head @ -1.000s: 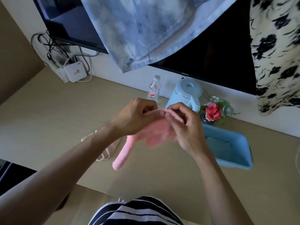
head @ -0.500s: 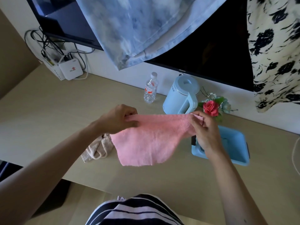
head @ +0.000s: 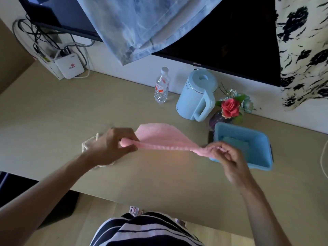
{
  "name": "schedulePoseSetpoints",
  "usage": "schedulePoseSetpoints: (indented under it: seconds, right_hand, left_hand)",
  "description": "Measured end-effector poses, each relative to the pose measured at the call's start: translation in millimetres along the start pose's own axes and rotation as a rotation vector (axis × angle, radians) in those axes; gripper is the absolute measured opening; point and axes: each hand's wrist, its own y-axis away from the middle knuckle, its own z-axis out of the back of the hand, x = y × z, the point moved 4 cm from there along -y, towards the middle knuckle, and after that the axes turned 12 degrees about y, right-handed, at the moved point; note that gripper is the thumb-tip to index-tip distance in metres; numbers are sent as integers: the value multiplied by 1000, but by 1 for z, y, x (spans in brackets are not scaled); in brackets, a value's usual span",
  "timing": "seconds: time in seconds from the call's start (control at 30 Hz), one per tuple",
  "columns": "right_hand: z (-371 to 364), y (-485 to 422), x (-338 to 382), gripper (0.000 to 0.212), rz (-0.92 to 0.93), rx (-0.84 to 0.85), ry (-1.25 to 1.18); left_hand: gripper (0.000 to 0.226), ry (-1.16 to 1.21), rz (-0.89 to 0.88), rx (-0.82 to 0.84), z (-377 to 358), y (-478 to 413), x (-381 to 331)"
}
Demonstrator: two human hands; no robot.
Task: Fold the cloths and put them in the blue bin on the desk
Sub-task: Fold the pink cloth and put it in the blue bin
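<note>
A pink cloth is stretched flat between my hands above the desk, its far edge billowing away from me. My left hand pinches its left corner and my right hand pinches its right corner, just over the near left edge of the blue bin. The bin sits on the desk at the right and holds a folded light-blue cloth. A crumpled beige cloth lies on the desk, mostly hidden under my left hand and wrist.
Along the wall stand a water bottle, a pale blue kettle and a vase with a red flower right behind the bin. A white router with cables is at the back left. Hanging garments and a dark TV screen are above.
The bunched pink cloth was spread out between my hands, then swung from hanging down to lying nearly level. My hands moved apart and lower, the right one toward the bin.
</note>
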Motion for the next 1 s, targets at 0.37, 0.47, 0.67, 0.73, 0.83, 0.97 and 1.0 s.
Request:
schedulePoseSetpoints:
  seconds: [0.37, 0.47, 0.67, 0.73, 0.83, 0.97, 1.0]
  right_hand:
    - [-100, 58, -164, 13, -417, 261, 164]
    - [-100, 48, -167, 16, -442, 173, 191]
    - [-97, 14, -174, 21, -452, 140, 257]
    - [-97, 1, -178, 24, -452, 148, 282]
    - [-95, -18, -184, 25, -448, 102, 312]
    - [-94, -35, -190, 20, -455, 73, 354]
    - [-94, -38, -191, 20, -454, 71, 359]
  left_hand:
    - [15, -178, 332, 252, -87, 61, 128]
    - [17, -164, 320, 188, -90, 50, 130]
    - [15, -116, 307, 20, -87, 12, 135]
    - [16, -99, 294, -23, -87, -1, 139]
    - [16, -109, 276, -83, -89, -14, 145]
    - [16, -129, 278, -101, -93, -23, 156]
    - [16, -135, 278, -103, -92, -25, 158]
